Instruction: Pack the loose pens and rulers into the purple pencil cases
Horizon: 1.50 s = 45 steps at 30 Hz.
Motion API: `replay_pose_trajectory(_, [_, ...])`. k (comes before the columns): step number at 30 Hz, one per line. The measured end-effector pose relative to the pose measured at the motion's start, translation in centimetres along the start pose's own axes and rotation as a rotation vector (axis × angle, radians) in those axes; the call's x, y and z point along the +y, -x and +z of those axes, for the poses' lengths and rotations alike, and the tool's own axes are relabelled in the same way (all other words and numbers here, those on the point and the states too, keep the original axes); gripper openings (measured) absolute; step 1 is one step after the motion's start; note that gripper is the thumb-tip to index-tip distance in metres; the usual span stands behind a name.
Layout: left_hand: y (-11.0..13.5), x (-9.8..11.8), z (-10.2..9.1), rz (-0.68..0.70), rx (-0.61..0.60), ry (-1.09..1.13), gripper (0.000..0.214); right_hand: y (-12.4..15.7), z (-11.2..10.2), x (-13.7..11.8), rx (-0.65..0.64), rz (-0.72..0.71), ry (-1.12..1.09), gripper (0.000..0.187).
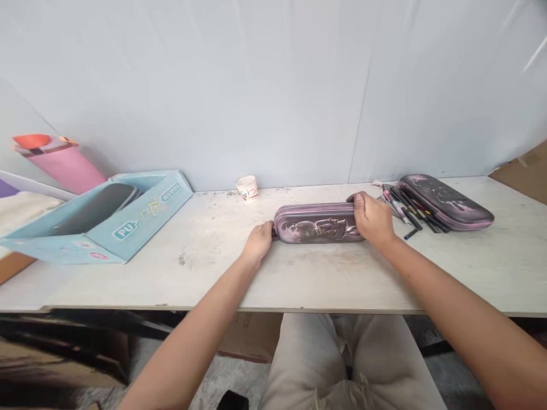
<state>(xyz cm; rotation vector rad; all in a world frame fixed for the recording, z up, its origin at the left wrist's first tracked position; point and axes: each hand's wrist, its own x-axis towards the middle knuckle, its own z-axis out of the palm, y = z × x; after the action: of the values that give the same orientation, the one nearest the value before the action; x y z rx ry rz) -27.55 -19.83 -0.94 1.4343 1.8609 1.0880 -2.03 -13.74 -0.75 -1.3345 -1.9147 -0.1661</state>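
Note:
A dark purple-black pencil case [318,225] with a raised, shiny design and a zip round its edge is in front of me, at the middle of the table. My right hand [372,219] grips its right end, thumb on top. At the left end, my left hand [259,239] has its fingers closed at the zip corner; what exactly they pinch is hidden. The case looks closed on the sides I can see. Further right lies a second, similar pencil case [448,199], with several pens [405,206] spread along its left side.
A light blue box [141,219] holding a dark case [100,210] stands on the left, with a pink item [68,165] behind it. A paper cup [247,189] is near the wall. Cardboard [523,171] leans at the far right. The table's front edge [307,310] runs above my lap.

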Motion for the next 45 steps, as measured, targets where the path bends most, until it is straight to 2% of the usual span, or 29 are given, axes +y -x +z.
replay_pose_trajectory(2, [0.4,-0.1,0.5,-0.057,0.051,0.127,0.046,-0.2,0.3,-0.3,-0.016,0.031,-0.026,0.048])
replay_pose_trajectory(4, [0.0,1.3,0.7,-0.043,0.143,0.182,0.047,-0.4,0.0,-0.7,-0.099,0.03,-0.068,0.049])
replay_pose_trajectory(7, [-1.3,6.2,0.6,0.088,0.32,0.137,0.049,-0.7,-1.3,-1.6,-0.26,-0.033,-0.184,0.049])
replay_pose_trajectory(9, [-2.1,10.3,0.9,0.274,0.313,0.045,0.052,-1.1,-2.5,-2.1,-0.288,-0.054,-0.294,0.054])
replay_pose_trajectory(11, [-2.2,14.3,2.0,0.444,0.235,-0.095,0.054,-1.5,-3.9,-2.1,-0.229,-0.034,-0.425,0.063])
replay_pose_trajectory(13, [-1.9,17.6,4.1,0.6,0.141,-0.224,0.053,-1.9,-5.2,-1.4,-0.105,0.007,-0.557,0.067])
replay_pose_trajectory(16, [-1.2,20.6,8.1,0.756,0.05,-0.282,0.053,-1.7,-6.3,0.8,0.122,0.076,-0.674,0.059])
replay_pose_trajectory(18, [-1.2,21.7,10.4,0.769,0.025,-0.233,0.055,-1.1,-6.3,2.2,0.248,0.13,-0.699,0.054])
replay_pose_trajectory(21, [-2.0,22.4,12.7,0.689,0.007,-0.118,0.058,-0.1,-5.8,3.2,0.382,0.196,-0.726,0.047])
replay_pose_trajectory(25, [-3.2,21.1,13.8,0.522,0.014,0.051,0.056,0.0,-5.2,3.2,0.43,0.227,-0.758,0.045])
replay_pose_trajectory(29, [-1.6,16.8,14.4,0.291,0.085,0.1,0.06,0.3,-4.7,3.7,0.408,0.282,-0.729,0.048])
replay_pose_trajectory(31, [0.1,14.3,14.8,0.314,0.066,0.11,0.059,1.3,-4.2,4.2,0.324,0.292,-0.711,0.049])
replay_pose_trajectory(33, [1.6,12.0,15.0,0.394,0.006,0.119,0.051,2.8,-3.5,4.6,0.156,0.284,-0.693,0.05])
replay_pose_trajectory(35, [2.5,10.2,15.0,0.428,-0.04,0.105,0.057,4.1,-3.1,4.5,-0.006,0.264,-0.649,0.053])
replay_pose_trajectory(37, [2.8,8.9,14.6,0.407,-0.085,0.094,0.066,4.9,-2.9,3.8,-0.108,0.249,-0.577,0.057])
replay_pose_trajectory(39, [2.5,8.0,13.6,0.345,-0.127,0.102,0.067,4.8,-3.0,2.5,-0.183,0.257,-0.492,0.062])
replay_pose_trajectory(41, [2.1,7.1,11.9,0.281,-0.137,0.121,0.065,4.0,-3.0,0.7,-0.268,0.268,-0.428,0.065])
replay_pose_trajectory(43, [1.8,6.0,9.2,0.231,-0.109,0.122,0.063,3.0,-2.5,-1.6,-0.36,0.245,-0.423,0.067])
replay_pose_trajectory(45, [1.8,4.6,5.6,0.21,-0.066,0.077,0.062,2.2,-1.3,-4.2,-0.456,0.189,-0.487,0.065])
